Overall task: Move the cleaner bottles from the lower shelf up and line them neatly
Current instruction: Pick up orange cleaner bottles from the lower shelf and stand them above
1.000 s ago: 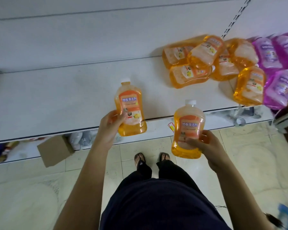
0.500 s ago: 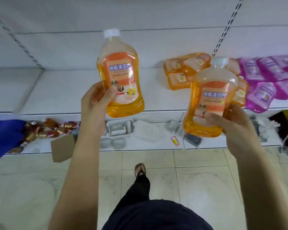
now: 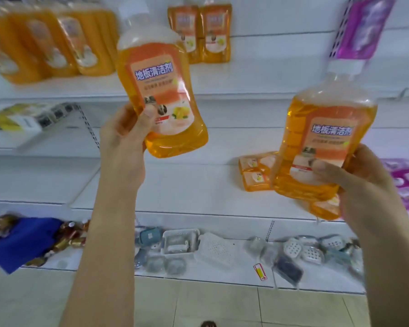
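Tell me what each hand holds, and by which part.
The left hand grips the left bottle by its lower body, thumb across the front. The right hand grips the right bottle the same way, near its base.

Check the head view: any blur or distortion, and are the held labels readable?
Head view: upper-left orange bottles are smeared; shelf edges bow from the wide lens; large label text on the left-hand bottle and right-hand bottle reads clearly; lighting even.
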Tool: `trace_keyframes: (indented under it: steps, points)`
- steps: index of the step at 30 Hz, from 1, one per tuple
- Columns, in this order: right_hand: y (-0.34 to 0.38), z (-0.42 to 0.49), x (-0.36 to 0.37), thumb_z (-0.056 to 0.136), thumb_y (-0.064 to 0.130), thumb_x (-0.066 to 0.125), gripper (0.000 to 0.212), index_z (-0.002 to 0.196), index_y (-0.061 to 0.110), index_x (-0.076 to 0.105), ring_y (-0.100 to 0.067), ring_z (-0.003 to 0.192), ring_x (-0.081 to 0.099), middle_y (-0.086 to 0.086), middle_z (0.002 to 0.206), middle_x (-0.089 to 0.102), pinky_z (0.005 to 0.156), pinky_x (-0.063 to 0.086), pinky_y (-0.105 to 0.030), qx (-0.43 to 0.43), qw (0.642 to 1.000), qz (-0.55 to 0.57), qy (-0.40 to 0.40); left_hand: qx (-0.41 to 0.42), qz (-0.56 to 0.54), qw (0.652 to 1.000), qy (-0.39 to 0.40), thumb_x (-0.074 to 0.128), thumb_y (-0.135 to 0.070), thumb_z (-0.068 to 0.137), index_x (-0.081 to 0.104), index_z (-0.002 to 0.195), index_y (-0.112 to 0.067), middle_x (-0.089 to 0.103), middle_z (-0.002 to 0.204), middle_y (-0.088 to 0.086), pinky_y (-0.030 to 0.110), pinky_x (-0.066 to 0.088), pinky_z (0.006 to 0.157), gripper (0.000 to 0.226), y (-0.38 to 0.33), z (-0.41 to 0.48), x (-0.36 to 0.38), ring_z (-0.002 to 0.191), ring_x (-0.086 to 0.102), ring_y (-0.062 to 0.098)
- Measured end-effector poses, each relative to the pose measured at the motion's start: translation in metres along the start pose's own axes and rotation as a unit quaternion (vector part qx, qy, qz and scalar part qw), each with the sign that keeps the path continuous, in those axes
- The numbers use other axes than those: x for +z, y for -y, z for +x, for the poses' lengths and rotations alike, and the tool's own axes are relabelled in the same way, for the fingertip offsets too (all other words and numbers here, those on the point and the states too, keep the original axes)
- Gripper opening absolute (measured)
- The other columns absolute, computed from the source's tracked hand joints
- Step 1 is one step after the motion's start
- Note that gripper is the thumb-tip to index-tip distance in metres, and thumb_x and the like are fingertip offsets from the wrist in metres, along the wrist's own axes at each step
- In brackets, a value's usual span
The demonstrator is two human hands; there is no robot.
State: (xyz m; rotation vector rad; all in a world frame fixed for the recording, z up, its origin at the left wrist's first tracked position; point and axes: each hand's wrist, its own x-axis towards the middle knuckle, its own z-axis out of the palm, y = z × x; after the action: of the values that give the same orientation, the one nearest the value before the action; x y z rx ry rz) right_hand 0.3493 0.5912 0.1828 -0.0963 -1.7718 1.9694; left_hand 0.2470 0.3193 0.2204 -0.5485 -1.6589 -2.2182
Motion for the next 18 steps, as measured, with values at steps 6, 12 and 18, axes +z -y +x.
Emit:
trace_keyframes:
  steps: [6, 12, 18]
  points:
    - [0.032, 0.056, 0.020, 0.039, 0.044, 0.081, 0.064, 0.096, 0.023, 0.064, -0.018, 0.089, 0.070, 0.002, 0.096, 0.073, 0.074, 0.055, -0.033, -0.049, 0.999, -0.014, -0.007, 0.032, -0.006, 0.999, 0.029, 0.057, -0.018, 0.084, 0.058, 0.112, -0.015, 0.071, 0.098, -0.008, 0.026, 0.053, 0.078, 0.029, -0.010, 0.064, 0.017, 0.098, 0.066, 0.014]
    - [0.056, 0.130, 0.043, 0.043, 0.019, 0.075, 0.070, 0.110, 0.013, 0.057, -0.005, 0.084, 0.069, 0.010, 0.090, 0.073, 0.063, 0.050, -0.011, -0.082, 0.992, -0.080, 0.047, 0.020, 0.044, 0.996, 0.069, 0.068, -0.025, 0.075, 0.056, 0.119, -0.010, 0.069, 0.104, -0.003, 0.032, 0.053, 0.088, 0.048, -0.008, 0.145, 0.014, 0.103, 0.066, 0.018]
    - [0.058, 0.212, 0.069, 0.039, 0.014, 0.083, 0.082, 0.117, 0.007, 0.055, -0.011, 0.089, 0.068, -0.002, 0.102, 0.070, 0.075, 0.054, -0.021, -0.054, 0.983, -0.160, 0.074, -0.030, 0.109, 0.984, 0.138, 0.067, -0.028, 0.061, 0.058, 0.112, -0.018, 0.072, 0.097, -0.008, 0.025, 0.056, 0.076, 0.053, 0.009, 0.224, 0.013, 0.093, 0.069, 0.010]
